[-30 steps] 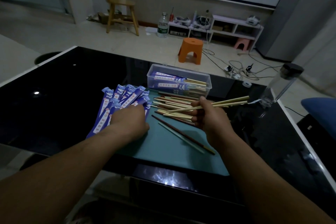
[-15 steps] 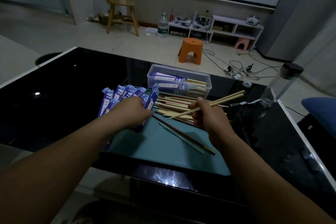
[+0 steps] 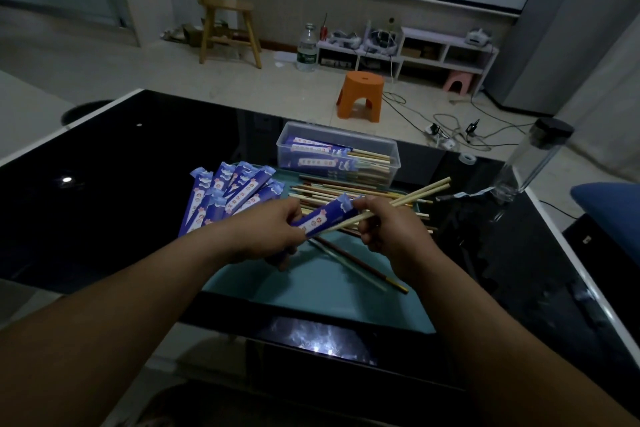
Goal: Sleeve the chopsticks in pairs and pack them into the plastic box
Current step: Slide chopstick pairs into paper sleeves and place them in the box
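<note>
Head view, centre: grips one blue paper sleeve [image 3: 320,218] in left hand [image 3: 273,232], open mouth turned toward 2 o'clock to meet the pair. Pinches two pale chopsticks [image 3: 417,191] in right hand [image 3: 389,230], long axis running 8 to 2 o'clock, near tips at the sleeve's mouth; whether inside yet, cannot tell. Spare sleeves [image 3: 228,198] fanned at 10 o'clock, plastic box [image 3: 395,152] at 12, part filled, within reach for packing.

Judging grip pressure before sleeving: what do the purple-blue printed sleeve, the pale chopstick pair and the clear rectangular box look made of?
Purple-blue printed sleeve: probably thin paper, matte; its open end looks crumpled in the left hand.
Pale chopstick pair, in the right hand: likely bamboo or light wood, dull straw colour.
Clear rectangular box: rigid transparent plastic; contents show through its wall.
</note>
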### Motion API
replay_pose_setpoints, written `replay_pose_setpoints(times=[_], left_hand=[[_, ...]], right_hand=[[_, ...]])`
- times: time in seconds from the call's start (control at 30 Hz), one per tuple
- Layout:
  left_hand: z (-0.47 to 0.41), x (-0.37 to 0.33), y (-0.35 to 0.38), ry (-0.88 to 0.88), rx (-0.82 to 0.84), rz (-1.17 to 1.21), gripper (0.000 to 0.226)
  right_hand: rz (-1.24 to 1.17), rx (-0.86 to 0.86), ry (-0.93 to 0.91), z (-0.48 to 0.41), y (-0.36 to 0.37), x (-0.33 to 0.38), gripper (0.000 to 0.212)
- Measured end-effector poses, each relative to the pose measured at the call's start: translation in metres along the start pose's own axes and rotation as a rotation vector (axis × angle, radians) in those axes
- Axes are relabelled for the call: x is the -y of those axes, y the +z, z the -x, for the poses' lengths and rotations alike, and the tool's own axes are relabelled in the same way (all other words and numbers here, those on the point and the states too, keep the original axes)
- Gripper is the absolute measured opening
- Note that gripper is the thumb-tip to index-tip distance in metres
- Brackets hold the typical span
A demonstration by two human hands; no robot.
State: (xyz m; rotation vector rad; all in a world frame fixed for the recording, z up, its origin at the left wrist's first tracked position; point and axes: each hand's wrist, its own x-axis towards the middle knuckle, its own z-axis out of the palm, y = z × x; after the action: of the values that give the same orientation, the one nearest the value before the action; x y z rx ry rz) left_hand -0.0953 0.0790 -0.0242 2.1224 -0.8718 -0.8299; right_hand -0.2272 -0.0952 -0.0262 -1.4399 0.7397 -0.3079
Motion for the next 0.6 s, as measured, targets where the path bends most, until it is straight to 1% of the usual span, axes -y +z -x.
replay_pose_setpoints(times=[0.1,0.17,0.23,0.3,0.43,0.53,0.6], left_hand=[[-0.003,0.004,-0.004,0.063,-0.016,-0.341,0.016],[-0.002,0.008,-0.004,0.099,-0.060,-0.467,0.016],[-0.002,0.016,-0.008,0.101,-0.100,-0.584,0.021],[-0.002,0.024,-0.018,0.058,-0.072,-0.644,0.022],[-0.001,0.029,-0.038,0.028,0.003,-0.674,0.036],[-0.003,0.031,-0.040,0.055,-0.022,-0.669,0.049],[-0.007,0.031,-0.040,0.095,-0.075,-0.744,0.054]], right_hand=[[0.016,0.050,0.001,0.000,0.004,-0.002,0.035],[0.018,0.085,0.019,0.000,0.009,-0.005,0.034],[0.012,0.123,0.040,0.001,0.013,-0.007,0.032],[0.008,0.137,0.051,0.001,0.015,-0.008,0.028],[0.014,0.071,0.038,-0.002,0.008,-0.003,0.025],[0.007,0.029,0.027,-0.005,-0.002,0.001,0.027],[0.017,-0.004,0.017,-0.006,-0.008,0.004,0.026]])
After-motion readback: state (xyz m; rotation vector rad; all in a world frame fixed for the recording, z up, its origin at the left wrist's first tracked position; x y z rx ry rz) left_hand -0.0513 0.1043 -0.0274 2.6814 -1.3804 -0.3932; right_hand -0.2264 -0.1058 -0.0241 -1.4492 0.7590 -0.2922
